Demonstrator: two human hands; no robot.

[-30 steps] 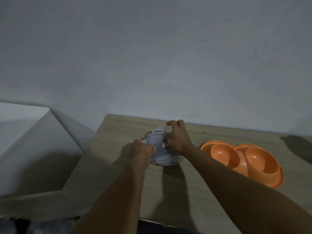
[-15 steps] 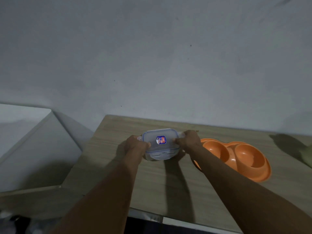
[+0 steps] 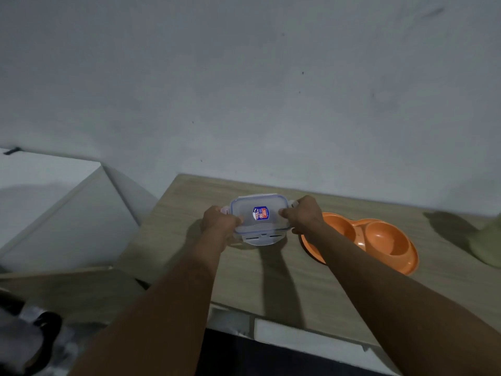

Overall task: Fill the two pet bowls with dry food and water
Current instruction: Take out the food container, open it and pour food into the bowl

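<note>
A clear plastic food container [image 3: 259, 216] with a snap lid and a blue and red sticker sits near the back of the wooden table [image 3: 271, 272]. My left hand [image 3: 219, 221] grips its left end, thumb on the lid edge. My right hand [image 3: 303, 215] grips its right end the same way. The front lid flap hangs open toward me. An orange double pet bowl [image 3: 379, 237] lies just right of the container, partly behind my right forearm; both of its wells look empty. What is inside the container cannot be made out.
A pale green object [image 3: 488, 242] sits at the table's right edge. The grey wall stands right behind the table. A lower wooden surface [image 3: 67, 289] and a white ledge [image 3: 40, 185] lie to the left, with dark items [image 3: 35, 337] at the bottom left.
My right hand left the lid's top and took the container's right end. My left hand stays on the left end. The lid now faces up with the sticker visible.
</note>
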